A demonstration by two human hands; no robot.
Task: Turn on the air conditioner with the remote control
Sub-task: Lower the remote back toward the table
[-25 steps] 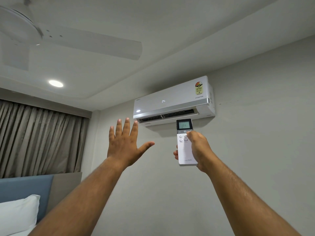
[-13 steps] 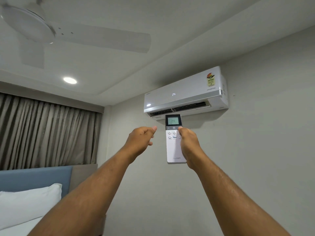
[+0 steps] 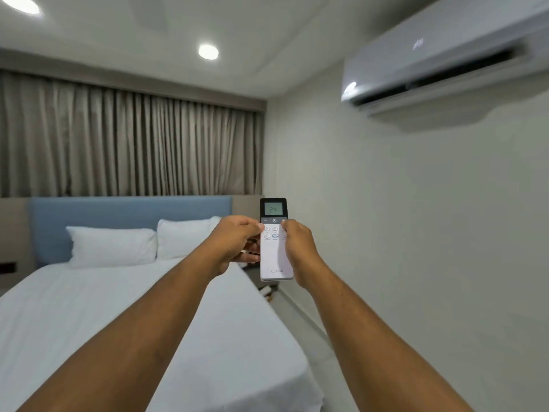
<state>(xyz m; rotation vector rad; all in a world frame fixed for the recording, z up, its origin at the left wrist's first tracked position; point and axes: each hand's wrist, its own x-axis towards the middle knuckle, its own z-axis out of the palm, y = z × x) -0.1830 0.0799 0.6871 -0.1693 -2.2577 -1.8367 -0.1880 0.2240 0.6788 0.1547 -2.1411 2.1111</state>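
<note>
Both hands close grip on remote control [image 3: 276, 248], left hand [image 3: 234, 243], right hand [image 3: 298, 251]; upright so screen faces person, thumbs reach buttons.

We've got the remote [image 3: 275, 257] between our hands, bed [image 3: 89, 316] on the left, air conditioner [image 3: 445, 55] up right.

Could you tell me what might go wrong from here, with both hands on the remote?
1. The remote points toward the curtain wall, while the air conditioner hangs high on the right, so a press may miss it.
2. The left hand and right hand both crowd the small buttons; a thumb could hit a mode key instead of power.
3. The unit's display is blurred, so confirmation is uncertain.
</note>
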